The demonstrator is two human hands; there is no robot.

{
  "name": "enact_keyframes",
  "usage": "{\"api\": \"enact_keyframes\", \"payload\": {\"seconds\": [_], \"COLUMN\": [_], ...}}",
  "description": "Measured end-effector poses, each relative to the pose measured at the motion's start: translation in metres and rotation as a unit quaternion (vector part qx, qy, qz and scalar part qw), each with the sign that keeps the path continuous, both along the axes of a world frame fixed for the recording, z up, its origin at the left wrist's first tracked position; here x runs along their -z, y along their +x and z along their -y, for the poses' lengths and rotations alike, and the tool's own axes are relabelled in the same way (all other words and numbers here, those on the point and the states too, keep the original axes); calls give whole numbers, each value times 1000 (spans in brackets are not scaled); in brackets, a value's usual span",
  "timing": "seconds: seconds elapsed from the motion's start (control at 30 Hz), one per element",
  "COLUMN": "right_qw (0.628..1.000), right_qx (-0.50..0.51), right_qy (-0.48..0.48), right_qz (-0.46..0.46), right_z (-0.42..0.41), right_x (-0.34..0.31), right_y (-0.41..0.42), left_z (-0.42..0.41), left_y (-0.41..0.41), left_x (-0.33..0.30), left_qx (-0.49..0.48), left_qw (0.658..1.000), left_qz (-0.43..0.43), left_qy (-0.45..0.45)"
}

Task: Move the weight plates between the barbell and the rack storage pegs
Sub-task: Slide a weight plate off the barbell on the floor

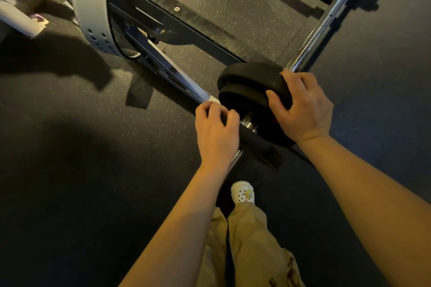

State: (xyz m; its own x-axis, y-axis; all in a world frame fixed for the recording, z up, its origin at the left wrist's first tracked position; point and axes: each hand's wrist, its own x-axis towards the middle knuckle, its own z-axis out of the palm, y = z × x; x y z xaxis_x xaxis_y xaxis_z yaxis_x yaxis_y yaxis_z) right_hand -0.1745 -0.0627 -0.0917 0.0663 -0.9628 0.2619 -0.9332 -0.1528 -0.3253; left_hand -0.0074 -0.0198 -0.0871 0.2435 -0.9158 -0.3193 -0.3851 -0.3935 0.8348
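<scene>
1. Looking down from the head view, we see both hands on black weight plates [247, 86] stacked on the barbell [326, 21] sleeve, near the middle of the scene.
2. Our right hand [300, 109] curls over the rim of the far, thicker plates; our left hand [217, 128] wraps its fingers round the edge of a thin plate [256, 144] nearest us.
3. We judge the step to be sliding that thin plate along the sleeve; whether on or off we cannot tell.
4. Next move likely calls for a straight pull or push along the shaft, right hand steadying the stack.
5. Plates: matte, rubbery, rounded rims. Bar: bright chrome, smooth, running far right.
6. Far left, a grey stitched lifting belt [91, 7] with punched holes hangs on the dark steel rack [177, 21].
7. Floor [70, 170]: speckled rubber matting.
</scene>
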Motion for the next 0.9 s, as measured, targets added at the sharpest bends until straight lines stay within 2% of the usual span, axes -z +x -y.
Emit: {"api": "enact_keyframes", "payload": {"seconds": [0.1, 0.2, 0.27, 0.43, 0.7, 0.9], "right_qw": [1000, 1000, 1000, 1000, 1000, 1000], "right_qx": [-2, -5, -5, -4, -3, -9], "right_qy": [2, 5, 3, 4, 2, 13], "right_qz": [-1, -5, -5, -5, 1, 0], "right_z": [0, 0, 1, 1, 0, 1], "right_x": [-1, 1, 1, 2, 1, 0], "right_y": [-1, -1, -2, -2, 0, -2], "left_z": [-16, -33, -43, -60, -64, -83], "left_y": [-11, -20, -24, -25, -29, -41], "left_x": [1, 3, 4, 2, -2, 9], "left_qx": [52, 99, 136, 224, 261, 347], "left_qw": [991, 962, 941, 900, 870, 803], "left_qz": [104, 217, 264, 327, 386, 464], "left_qy": [-61, -134, -164, -180, -161, -141]}}
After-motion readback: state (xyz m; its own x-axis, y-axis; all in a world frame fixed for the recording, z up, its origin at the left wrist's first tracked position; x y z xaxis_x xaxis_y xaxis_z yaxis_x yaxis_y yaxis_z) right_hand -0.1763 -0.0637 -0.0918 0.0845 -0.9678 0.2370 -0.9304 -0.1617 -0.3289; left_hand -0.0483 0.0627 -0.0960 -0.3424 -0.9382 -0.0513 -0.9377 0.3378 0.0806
